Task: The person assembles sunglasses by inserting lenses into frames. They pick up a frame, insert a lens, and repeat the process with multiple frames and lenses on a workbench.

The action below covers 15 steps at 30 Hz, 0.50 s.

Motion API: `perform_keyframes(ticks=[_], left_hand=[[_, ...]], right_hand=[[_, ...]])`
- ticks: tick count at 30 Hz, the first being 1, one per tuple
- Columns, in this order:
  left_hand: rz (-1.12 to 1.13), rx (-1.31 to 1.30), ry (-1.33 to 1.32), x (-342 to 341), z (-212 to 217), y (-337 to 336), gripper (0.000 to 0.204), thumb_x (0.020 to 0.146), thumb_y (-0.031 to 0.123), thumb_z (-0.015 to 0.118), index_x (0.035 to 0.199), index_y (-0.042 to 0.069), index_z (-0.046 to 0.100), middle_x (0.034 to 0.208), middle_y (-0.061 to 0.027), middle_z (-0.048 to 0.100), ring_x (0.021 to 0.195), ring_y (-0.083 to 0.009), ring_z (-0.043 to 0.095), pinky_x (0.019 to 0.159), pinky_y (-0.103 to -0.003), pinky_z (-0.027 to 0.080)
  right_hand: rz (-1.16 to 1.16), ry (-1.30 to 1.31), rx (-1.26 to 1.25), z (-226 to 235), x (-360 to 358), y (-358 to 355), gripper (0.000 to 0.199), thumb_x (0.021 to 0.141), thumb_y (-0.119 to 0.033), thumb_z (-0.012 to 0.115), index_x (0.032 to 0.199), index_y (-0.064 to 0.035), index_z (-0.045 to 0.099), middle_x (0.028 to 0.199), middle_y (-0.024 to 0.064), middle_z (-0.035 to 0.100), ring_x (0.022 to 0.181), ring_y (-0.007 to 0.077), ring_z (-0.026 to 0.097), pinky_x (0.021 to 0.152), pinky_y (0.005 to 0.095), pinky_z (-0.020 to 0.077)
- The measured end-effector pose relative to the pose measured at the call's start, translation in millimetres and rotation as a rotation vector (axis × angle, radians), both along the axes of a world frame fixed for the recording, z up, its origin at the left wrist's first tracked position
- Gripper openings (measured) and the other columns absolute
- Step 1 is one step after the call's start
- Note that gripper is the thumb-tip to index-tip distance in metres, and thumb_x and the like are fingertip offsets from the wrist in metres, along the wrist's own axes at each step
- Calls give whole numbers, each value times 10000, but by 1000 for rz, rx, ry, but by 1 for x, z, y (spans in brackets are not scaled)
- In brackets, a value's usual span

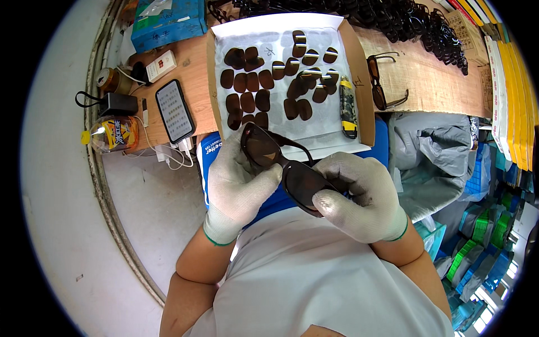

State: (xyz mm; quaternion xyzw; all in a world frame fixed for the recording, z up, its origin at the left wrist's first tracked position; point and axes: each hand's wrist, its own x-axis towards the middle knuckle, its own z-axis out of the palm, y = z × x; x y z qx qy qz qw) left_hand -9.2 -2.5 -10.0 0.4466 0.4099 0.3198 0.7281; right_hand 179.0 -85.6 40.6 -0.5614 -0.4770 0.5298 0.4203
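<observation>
A pair of dark sunglasses [304, 181] is held between my two gloved hands, tilted down to the right. My left hand [238, 182] grips the left lens and rim, its thumb pressing near the bridge. On the other lens lies the thumb of my right hand [362, 196], with the fingers curled behind the frame. One temple arm sticks out behind the sunglasses. Just beyond my hands, loose brown lenses [247, 102] lie in rows and small overlapping groups on white paper in a shallow cardboard box [366, 84].
A yellow-and-black tool [348, 109] lies in the box's right side. Further right rests another pair of sunglasses [382, 84], with many dark frames [404, 22] heaped behind. At left are a phone [175, 110], a bottle [115, 133], a tin can [114, 81] and a blue box [168, 25].
</observation>
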Motion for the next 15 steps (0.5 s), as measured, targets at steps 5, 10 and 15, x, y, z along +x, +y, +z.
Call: perform_keyframes(ticks=[5, 10, 15], left_hand=[[-22, -26, -30, -4, -5, -2, 582, 831, -98, 603, 1377, -95, 400, 1118, -134, 607, 1011, -162, 626, 884, -302, 540], [-13, -181, -404, -16, -14, 2, 656, 919, 139, 640, 1462, -68, 336, 1247, -210, 596, 1092, -249, 637, 951, -365, 529], [-44, 72, -191, -20, -11, 12, 812, 876, 374, 764, 1456, -22, 356, 1359, -267, 568, 1229, -310, 596, 999, -401, 504]], right_hand=[[5, 21, -46, 3, 1, 2, 261, 878, -159, 667, 1047, 39, 651, 683, 79, 646, 588, 122, 590, 555, 272, 472], [47, 27, -36, 3, 4, 1, 183, 882, -130, 646, 979, 23, 617, 658, 75, 626, 554, 120, 569, 530, 290, 453], [329, 62, -48, 6, 6, 10, 203, 874, -88, 610, 1029, 14, 530, 658, 94, 614, 527, 212, 580, 513, 330, 442]])
